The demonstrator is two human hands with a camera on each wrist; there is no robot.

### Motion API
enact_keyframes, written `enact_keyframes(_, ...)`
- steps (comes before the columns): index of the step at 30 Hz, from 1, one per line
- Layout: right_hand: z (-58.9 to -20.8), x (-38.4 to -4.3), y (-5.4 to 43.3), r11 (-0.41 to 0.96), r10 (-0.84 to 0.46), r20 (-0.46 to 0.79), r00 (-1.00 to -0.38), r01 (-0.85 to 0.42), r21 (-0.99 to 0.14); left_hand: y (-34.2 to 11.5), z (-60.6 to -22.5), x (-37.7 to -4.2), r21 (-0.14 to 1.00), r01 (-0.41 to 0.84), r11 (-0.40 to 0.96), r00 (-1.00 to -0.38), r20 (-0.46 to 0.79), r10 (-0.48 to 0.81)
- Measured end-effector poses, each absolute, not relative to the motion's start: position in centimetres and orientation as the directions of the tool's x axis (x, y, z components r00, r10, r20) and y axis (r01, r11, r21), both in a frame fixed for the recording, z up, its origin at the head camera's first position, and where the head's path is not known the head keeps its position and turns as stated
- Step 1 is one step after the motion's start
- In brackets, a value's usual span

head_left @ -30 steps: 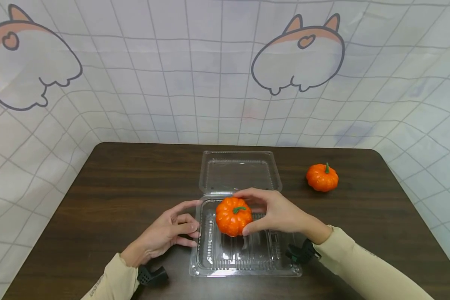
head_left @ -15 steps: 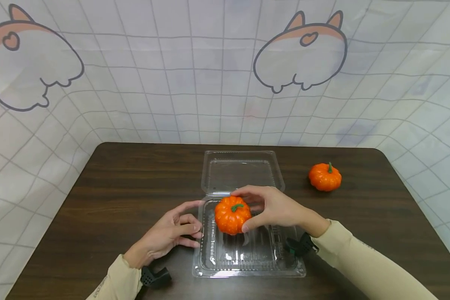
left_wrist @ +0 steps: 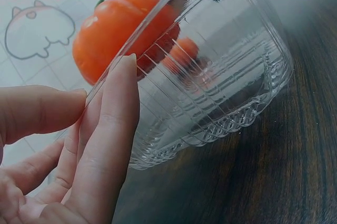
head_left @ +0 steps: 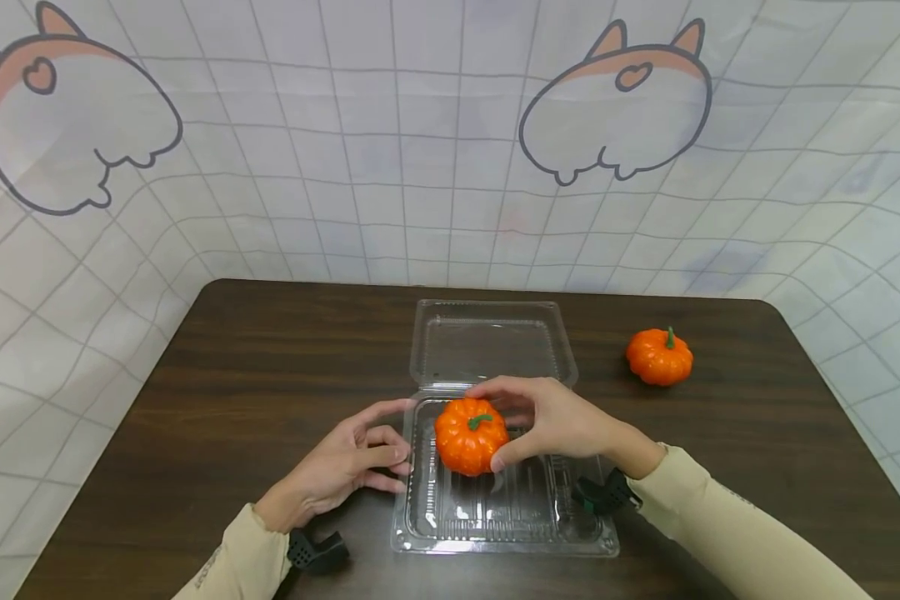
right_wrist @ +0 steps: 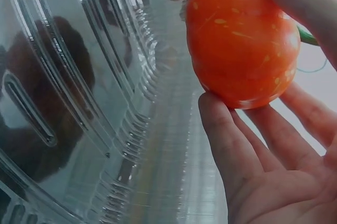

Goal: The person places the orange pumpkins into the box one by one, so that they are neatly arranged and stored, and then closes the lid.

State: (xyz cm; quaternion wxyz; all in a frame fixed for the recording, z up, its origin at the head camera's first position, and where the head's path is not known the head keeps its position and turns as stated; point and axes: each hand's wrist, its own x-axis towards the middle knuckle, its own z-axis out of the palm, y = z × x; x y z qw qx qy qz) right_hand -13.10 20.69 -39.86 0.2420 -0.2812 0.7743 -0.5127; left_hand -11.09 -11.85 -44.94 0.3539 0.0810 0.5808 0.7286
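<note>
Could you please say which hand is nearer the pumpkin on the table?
Right. The right hand is left of that pumpkin, over the box; the left hand, farther left, pinches its rim.

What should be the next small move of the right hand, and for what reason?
Probably the right hand should gently lower the held pumpkin into the clear box: the pumpkin hangs above the base, the lid lies open, and the left hand holds the box.

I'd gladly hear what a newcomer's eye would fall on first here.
Probably the shiny orange ribbed pumpkin held in the right hand over the open clear plastic container. A second orange pumpkin sits at the far right of the dark brown table, and the left hand holds the container's left edge.
</note>
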Motion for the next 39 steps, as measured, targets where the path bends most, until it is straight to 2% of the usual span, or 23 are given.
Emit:
enact_keyframes(16,-40.0,-13.1,19.9,0.320,-0.725,-0.116,-0.678,-0.183,-0.929,-11.9,-45.0,-11.2,0.892,-0.448,-0.059,-0.737,-0.332,0.589)
enact_keyframes(32,-40.5,-13.3,19.3,0.344,-0.784,-0.158,-0.600,-0.208,-0.916,-11.8,-45.1,-11.1,0.899,-0.431,-0.077,-0.734,-0.299,0.610)
enact_keyframes(39,-40.9,-13.4,19.0,0.362,-0.789,-0.184,-0.586,-0.201,-0.910,-11.8,-45.2,-11.1,0.900,-0.429,-0.081,-0.735,-0.295,0.610)
